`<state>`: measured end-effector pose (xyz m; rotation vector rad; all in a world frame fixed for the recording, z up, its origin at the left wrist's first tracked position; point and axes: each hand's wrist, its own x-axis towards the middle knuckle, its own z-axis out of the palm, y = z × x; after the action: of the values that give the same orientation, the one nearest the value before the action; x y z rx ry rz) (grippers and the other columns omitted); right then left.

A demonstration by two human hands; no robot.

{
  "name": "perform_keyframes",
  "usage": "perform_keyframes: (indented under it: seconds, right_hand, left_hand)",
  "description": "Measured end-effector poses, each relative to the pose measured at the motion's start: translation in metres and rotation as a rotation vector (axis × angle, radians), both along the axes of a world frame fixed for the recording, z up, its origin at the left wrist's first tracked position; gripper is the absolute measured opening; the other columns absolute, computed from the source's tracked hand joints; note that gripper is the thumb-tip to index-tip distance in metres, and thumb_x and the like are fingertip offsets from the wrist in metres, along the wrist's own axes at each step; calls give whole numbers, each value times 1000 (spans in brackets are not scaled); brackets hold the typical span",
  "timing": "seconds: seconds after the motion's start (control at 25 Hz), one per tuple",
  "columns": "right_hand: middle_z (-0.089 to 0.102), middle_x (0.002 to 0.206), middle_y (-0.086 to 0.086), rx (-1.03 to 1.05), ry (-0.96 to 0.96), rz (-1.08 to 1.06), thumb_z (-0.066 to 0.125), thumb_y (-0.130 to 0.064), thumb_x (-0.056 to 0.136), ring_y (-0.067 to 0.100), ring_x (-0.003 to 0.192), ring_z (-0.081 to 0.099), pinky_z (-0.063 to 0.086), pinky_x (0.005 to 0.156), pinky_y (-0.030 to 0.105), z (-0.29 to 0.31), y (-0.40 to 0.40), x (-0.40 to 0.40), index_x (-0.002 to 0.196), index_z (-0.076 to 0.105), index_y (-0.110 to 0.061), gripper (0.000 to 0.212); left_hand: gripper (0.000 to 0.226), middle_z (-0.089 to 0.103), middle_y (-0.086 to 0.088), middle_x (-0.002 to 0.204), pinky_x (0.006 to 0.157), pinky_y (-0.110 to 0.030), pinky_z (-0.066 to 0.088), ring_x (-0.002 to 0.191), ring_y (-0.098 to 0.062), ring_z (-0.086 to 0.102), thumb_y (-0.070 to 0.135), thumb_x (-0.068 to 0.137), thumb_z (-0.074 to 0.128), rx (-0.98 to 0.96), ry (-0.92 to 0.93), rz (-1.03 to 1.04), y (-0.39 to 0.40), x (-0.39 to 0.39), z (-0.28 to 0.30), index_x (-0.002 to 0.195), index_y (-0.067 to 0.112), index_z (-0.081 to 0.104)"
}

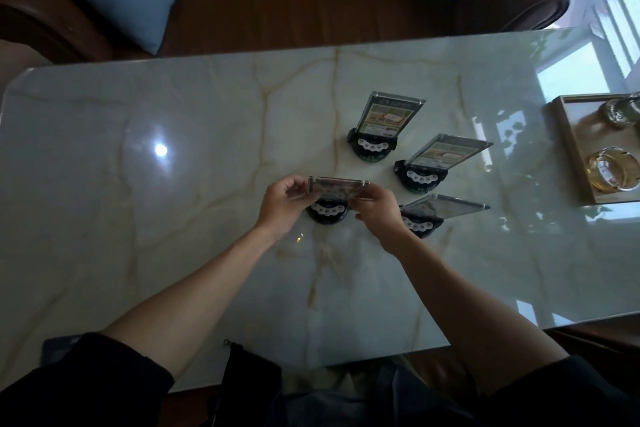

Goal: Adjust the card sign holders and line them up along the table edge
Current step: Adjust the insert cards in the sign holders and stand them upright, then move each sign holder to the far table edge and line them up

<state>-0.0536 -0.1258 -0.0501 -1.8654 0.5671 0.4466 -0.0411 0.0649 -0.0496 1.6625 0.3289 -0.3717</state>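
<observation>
Marble surface (173,218) carries four sign holders; both hands' fingers (294,184) pinch the centre holder (337,185) by its card edges; three others stand toward three o'clock; seemingly top-heavy, twisting could tip it.

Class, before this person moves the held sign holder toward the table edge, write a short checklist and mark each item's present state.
1. Left hand grips the held sign holder: ok.
2. Right hand grips it too: ok.
3. Its base rests on the table: cannot tell.
4. Three other sign holders, e.g. the far one, lined up along an edge: not ok.
5. Tray clear of the holders: ok.
</observation>
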Motion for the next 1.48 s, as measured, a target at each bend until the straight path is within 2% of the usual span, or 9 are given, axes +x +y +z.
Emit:
perform_keyframes:
  seconds: [0.12, 0.28, 0.52, 0.72, 0.88, 1.08, 1.2, 1.32, 1.48]
  right_hand:
    - [73, 97, -3, 35, 15, 24, 66, -7, 87, 7, 81, 68, 55, 68, 29, 7, -1, -7, 103, 68, -25, 24]
    - [68, 109, 7, 53, 130, 45, 70, -13, 88, 22, 95, 68, 57, 80, 38, 12, -15, -32, 124, 61, -18, 38]
    - [67, 95, 14, 14, 310, 2, 74, -12, 86, 23, 78, 57, 45, 62, 30, 10, -69, -86, 116, 67, -4, 32]
    - [67, 91, 14, -66, 391, -57, 74, -15, 86, 23, 76, 58, 48, 63, 31, 14, -133, -104, 108, 70, -7, 25]
    - [61, 78, 13, -87, 358, -155, 69, -8, 86, 22, 69, 55, 44, 55, 27, 19, -175, -92, 102, 72, 0, 18]
    - [66, 82, 11, -126, 182, -261, 66, -7, 85, 21, 69, 59, 49, 62, 33, 34, -215, -47, 110, 70, -4, 26]
    - [66, 111, 11, -66, 45, -231, 71, -14, 86, 21, 88, 66, 54, 77, 36, 48, -228, -13, 130, 61, -14, 45]
    - [53, 126, 9, 17, -30, -102, 73, -17, 86, 26, 110, 62, 54, 90, 40, 57, -227, 19, 141, 51, -26, 60]
    - [57, 129, 12, 70, -56, 13, 71, -8, 88, 31, 111, 64, 57, 82, 38, 56, -221, 47, 137, 55, -19, 53]
  left_hand:
    - [21, 68, -8, 85, 70, -27, 47, 74, -14, 61, 16, 80, 80, 148, 69, 72, -5, -4, 1, 92, 3, 68]
    - [20, 67, -3, 80, 64, -29, 42, 77, -19, 62, 30, 84, 76, 341, 212, -245, -14, -27, -7, 75, 14, 68]
    - [56, 66, 0, 116, 82, -25, 47, 106, -14, 62, 55, 78, 74, 214, 275, -557, -77, -35, 15, 120, 19, 64]
    - [43, 61, -5, 126, 87, -27, 42, 110, -15, 56, 33, 93, 62, 145, 177, -475, -128, -16, 52, 130, 14, 55]
    - [43, 58, -11, 126, 103, -48, 44, 117, -27, 53, 31, 86, 41, -23, 146, -306, -153, -5, 74, 123, 13, 55]
    - [37, 60, -5, 105, 87, -40, 45, 100, -21, 55, 32, 85, 40, -52, 109, -114, -177, 27, 84, 113, 18, 60]
    - [13, 63, -2, 92, 78, -30, 45, 88, -17, 57, 21, 89, 51, 37, 60, -64, -190, 48, 84, 94, 26, 63]
    - [34, 63, 2, 111, 84, -21, 42, 101, -11, 59, 16, 86, 67, 207, 48, -159, -201, 65, 81, 119, 19, 64]
    - [43, 64, 1, 114, 90, -24, 39, 109, -14, 57, 18, 84, 74, 351, 20, -314, -213, 75, 76, 126, 18, 63]
